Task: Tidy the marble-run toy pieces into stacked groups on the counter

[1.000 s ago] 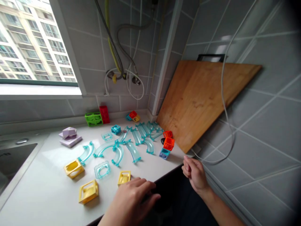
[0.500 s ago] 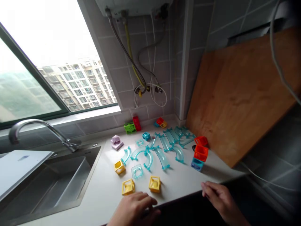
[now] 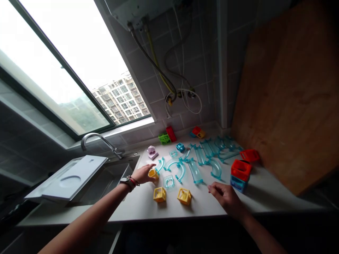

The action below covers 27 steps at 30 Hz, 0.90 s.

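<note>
Head view shows your left hand (image 3: 143, 174) reaching out over the white tabletop (image 3: 137, 203), its fingers (image 3: 151, 173) closing around a small yellow cube block (image 3: 153, 173) that sits near the sink's edge; whether the grip is firm you cannot tell from here. A watch and bracelets (image 3: 129, 182) sit on that wrist. Your right hand (image 3: 225, 197) rests low over the tabletop near its front edge, fingers loosely curled and apart, holding nothing.

Between your hands lie two more yellow cube blocks (image 3: 159, 194) and (image 3: 184, 196), side by side, and just behind them a clear turquoise square frame (image 3: 168, 181). Further back, curved turquoise track pieces (image 3: 194, 169) spread across the tabletop toward the wall. To your right, an orange-red block stacked on a blue one (image 3: 239, 173) stands near a second red piece (image 3: 249, 155), close to the wooden cutting board (image 3: 288, 106) leaning against the tiles. A lilac block (image 3: 152, 152) lies beyond your left hand, with a green and red block pair (image 3: 167, 136) against the back wall. On your left, the sink (image 3: 106, 178) carries a white board (image 3: 70, 176) across it, under the faucet (image 3: 99, 139).
</note>
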Each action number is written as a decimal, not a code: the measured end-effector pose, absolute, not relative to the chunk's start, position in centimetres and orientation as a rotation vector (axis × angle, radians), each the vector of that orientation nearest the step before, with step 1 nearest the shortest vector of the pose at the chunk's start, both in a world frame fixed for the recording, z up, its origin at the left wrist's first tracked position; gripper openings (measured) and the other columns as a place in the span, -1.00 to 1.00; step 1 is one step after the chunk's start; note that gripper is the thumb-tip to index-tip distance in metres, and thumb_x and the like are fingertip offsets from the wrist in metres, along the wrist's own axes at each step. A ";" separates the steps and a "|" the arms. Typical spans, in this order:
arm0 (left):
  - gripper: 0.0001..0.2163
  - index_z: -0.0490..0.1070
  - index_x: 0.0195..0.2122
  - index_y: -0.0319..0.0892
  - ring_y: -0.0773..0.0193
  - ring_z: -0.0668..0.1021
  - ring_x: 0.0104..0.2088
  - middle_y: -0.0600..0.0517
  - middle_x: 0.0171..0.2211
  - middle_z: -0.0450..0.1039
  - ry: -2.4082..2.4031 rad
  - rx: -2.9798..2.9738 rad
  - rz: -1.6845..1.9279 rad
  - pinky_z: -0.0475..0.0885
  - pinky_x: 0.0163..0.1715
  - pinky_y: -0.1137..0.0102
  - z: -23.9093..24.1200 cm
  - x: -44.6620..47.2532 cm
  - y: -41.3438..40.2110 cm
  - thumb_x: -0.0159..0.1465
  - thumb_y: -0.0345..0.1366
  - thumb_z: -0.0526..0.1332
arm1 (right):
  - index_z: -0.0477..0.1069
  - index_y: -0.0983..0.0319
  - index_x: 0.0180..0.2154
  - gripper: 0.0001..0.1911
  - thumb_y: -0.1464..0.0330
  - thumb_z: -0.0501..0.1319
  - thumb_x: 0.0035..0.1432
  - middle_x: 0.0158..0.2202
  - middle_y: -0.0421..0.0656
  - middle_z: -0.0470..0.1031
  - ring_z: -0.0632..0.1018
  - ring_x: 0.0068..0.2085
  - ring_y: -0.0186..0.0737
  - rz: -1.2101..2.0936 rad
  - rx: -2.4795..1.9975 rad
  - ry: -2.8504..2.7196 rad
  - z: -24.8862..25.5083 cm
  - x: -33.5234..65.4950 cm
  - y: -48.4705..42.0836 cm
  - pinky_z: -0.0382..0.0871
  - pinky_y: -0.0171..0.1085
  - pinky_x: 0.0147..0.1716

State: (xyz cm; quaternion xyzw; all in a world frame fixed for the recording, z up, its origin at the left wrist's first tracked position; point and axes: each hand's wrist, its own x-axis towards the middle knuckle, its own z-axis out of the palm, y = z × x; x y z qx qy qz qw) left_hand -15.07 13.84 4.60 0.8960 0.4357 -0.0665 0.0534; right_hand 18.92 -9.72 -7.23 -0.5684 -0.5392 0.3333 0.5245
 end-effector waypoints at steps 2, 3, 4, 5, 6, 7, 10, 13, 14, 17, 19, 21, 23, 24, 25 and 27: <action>-0.42 0.41 0.16 -0.14 -0.11 0.60 -0.01 -0.18 -0.03 0.58 1.364 2.700 -0.206 0.51 -0.05 0.16 4.2 -15.2 14.1 0.11 -0.12 0.41 | 0.42 0.22 -0.49 -0.56 0.08 0.13 0.32 -0.58 -0.26 0.30 0.31 -0.51 -0.28 0.807 -1.369 -1.315 -7.2 18.8 -9.7 0.16 -0.29 -0.49; -0.44 0.42 0.16 -0.15 -0.11 0.61 -0.04 -0.18 -0.06 0.59 1.382 2.693 -0.198 0.51 -0.08 0.16 4.1 -15.3 14.2 0.13 -0.12 0.40 | 0.40 0.21 -0.49 -0.57 0.09 0.13 0.32 -0.59 -0.27 0.27 0.29 -0.52 -0.29 0.810 -1.375 -1.330 -7.1 18.7 -9.7 0.15 -0.29 -0.49; -0.45 0.42 0.16 -0.15 -0.11 0.62 -0.06 -0.18 -0.08 0.59 1.399 2.688 -0.182 0.52 -0.10 0.15 4.1 -15.4 14.1 0.15 -0.11 0.39 | 0.39 0.21 -0.49 -0.58 0.09 0.13 0.32 -0.59 -0.28 0.25 0.28 -0.52 -0.29 0.809 -1.384 -1.346 -7.1 18.6 -9.7 0.13 -0.29 -0.49; -0.45 0.42 0.17 -0.15 -0.11 0.61 -0.06 -0.17 -0.08 0.59 1.412 2.687 -0.161 0.52 -0.11 0.15 4.3 -15.7 14.0 0.16 -0.11 0.38 | 0.38 0.21 -0.49 -0.58 0.09 0.13 0.33 -0.60 -0.29 0.24 0.27 -0.52 -0.30 0.807 -1.394 -1.363 -7.1 18.5 -9.7 0.13 -0.28 -0.49; -0.45 0.41 0.17 -0.15 -0.10 0.61 -0.06 -0.17 -0.08 0.59 1.420 2.687 -0.136 0.52 -0.11 0.14 4.4 -15.9 13.8 0.16 -0.12 0.38 | 0.38 0.21 -0.48 -0.58 0.08 0.12 0.33 -0.60 -0.29 0.24 0.27 -0.53 -0.29 0.803 -1.407 -1.378 -7.1 18.4 -9.7 0.12 -0.28 -0.49; -0.44 0.40 0.18 -0.14 -0.10 0.60 -0.05 -0.16 -0.07 0.58 1.424 2.690 -0.107 0.51 -0.09 0.14 4.7 -16.2 13.5 0.17 -0.13 0.38 | 0.39 0.21 -0.47 -0.57 0.07 0.11 0.34 -0.60 -0.29 0.24 0.27 -0.53 -0.29 0.797 -1.421 -1.392 -7.1 18.3 -9.7 0.13 -0.28 -0.48; -0.44 0.38 0.21 -0.11 -0.06 0.58 0.00 -0.14 0.05 0.53 1.390 2.706 -0.001 0.48 0.00 0.13 5.9 -17.1 12.0 0.17 -0.22 0.38 | 0.41 0.21 -0.45 -0.55 0.05 0.08 0.35 -0.59 -0.27 0.25 0.28 -0.52 -0.28 0.776 -1.444 -1.428 -7.1 18.3 -9.8 0.13 -0.27 -0.48; -0.45 0.31 0.28 -0.04 0.03 0.57 0.02 -0.09 0.13 0.46 1.296 2.716 0.139 0.48 0.06 0.17 7.5 -17.4 9.7 0.24 -0.34 0.30 | 0.42 0.21 -0.47 -0.55 0.07 0.08 0.35 -0.59 -0.26 0.26 0.30 -0.51 -0.27 0.733 -1.440 -1.444 -7.1 18.2 -9.7 0.13 -0.26 -0.48; -0.48 0.30 0.28 -0.03 0.07 0.56 0.04 -0.07 0.14 0.44 1.261 2.712 0.193 0.48 0.07 0.18 8.0 -17.4 8.8 0.28 -0.35 0.26 | 0.43 0.21 -0.47 -0.56 0.08 0.09 0.34 -0.59 -0.26 0.27 0.31 -0.51 -0.27 0.719 -1.437 -1.442 -7.1 18.2 -9.7 0.14 -0.26 -0.48; -0.62 0.33 0.20 -0.09 0.12 0.53 0.10 -0.09 0.17 0.41 1.184 2.679 0.353 0.53 0.06 0.22 9.2 -17.1 6.1 0.36 -0.31 0.20 | 0.46 0.20 -0.47 -0.58 0.09 0.12 0.32 -0.60 -0.25 0.29 0.33 -0.52 -0.25 0.697 -1.437 -1.433 -7.2 18.2 -9.7 0.15 -0.26 -0.49; -0.67 0.34 0.13 -0.14 0.10 0.54 0.10 -0.12 0.14 0.44 1.120 2.605 0.478 0.56 0.05 0.20 9.6 -16.7 4.6 0.35 -0.27 0.24 | 0.46 0.19 -0.47 -0.58 0.08 0.12 0.31 -0.60 -0.25 0.30 0.33 -0.52 -0.25 0.696 -1.447 -1.436 -7.3 18.1 -9.7 0.15 -0.27 -0.49; -0.66 0.35 0.09 -0.16 0.08 0.56 0.08 -0.12 0.09 0.49 1.042 2.501 0.587 0.57 0.06 0.14 9.8 -16.3 3.4 0.32 -0.24 0.29 | 0.44 0.19 -0.47 -0.57 0.07 0.10 0.32 -0.60 -0.26 0.29 0.32 -0.53 -0.25 0.698 -1.459 -1.447 -7.4 18.2 -9.7 0.15 -0.27 -0.49; -0.64 0.37 0.08 -0.16 0.05 0.56 0.08 -0.12 0.06 0.52 0.991 2.421 0.649 0.57 0.07 0.08 10.0 -15.9 2.6 0.29 -0.23 0.34 | 0.42 0.19 -0.46 -0.57 0.07 0.09 0.34 -0.59 -0.26 0.29 0.32 -0.52 -0.26 0.700 -1.463 -1.456 -7.5 18.2 -9.8 0.16 -0.27 -0.48; -0.63 0.37 0.08 -0.16 0.04 0.56 0.08 -0.13 0.07 0.52 0.988 2.407 0.656 0.57 0.07 0.07 10.0 -15.7 2.3 0.28 -0.23 0.35 | 0.41 0.19 -0.46 -0.57 0.07 0.08 0.35 -0.59 -0.26 0.29 0.33 -0.51 -0.26 0.701 -1.463 -1.460 -7.4 18.2 -9.8 0.17 -0.27 -0.47; -0.62 0.38 0.07 -0.16 0.03 0.57 0.07 -0.13 0.06 0.53 0.989 2.402 0.660 0.57 0.07 0.06 10.1 -15.5 2.2 0.27 -0.23 0.36 | 0.40 0.19 -0.46 -0.56 0.08 0.08 0.35 -0.58 -0.26 0.28 0.33 -0.50 -0.25 0.703 -1.462 -1.462 -7.4 18.2 -9.8 0.17 -0.27 -0.46; -0.60 0.40 0.06 -0.16 0.04 0.58 0.05 -0.12 0.05 0.55 0.993 2.407 0.671 0.57 0.06 0.06 10.1 -15.2 1.8 0.23 -0.22 0.40 | 0.40 0.20 -0.46 -0.56 0.08 0.08 0.36 -0.58 -0.26 0.28 0.33 -0.50 -0.25 0.712 -1.457 -1.464 -7.3 18.2 -9.8 0.18 -0.27 -0.45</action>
